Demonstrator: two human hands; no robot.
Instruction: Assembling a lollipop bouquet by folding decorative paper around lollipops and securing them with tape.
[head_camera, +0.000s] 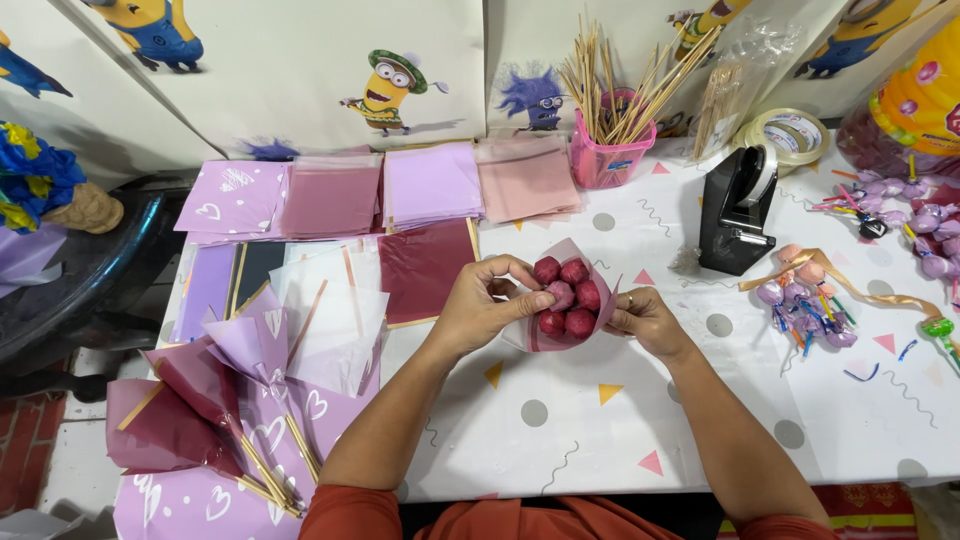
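A small bouquet (566, 296) of several dark red and pink wrapped balls sits in a pink paper wrap, held over the white patterned table (600, 400). My left hand (486, 303) grips the bouquet's left side, with thumb and fingers touching the balls. On the right side my right hand (643, 318) pinches the wrap's edge; a ring shows on one finger.
Stacks of lilac, maroon and pink paper sheets (380, 190) lie behind. Finished paper cones on sticks (230, 400) lie at the left. A pink cup of wooden skewers (608, 140), a black tape dispenser (738, 210), tape roll (795, 135) and wrapped lollipops (815, 300) stand right.
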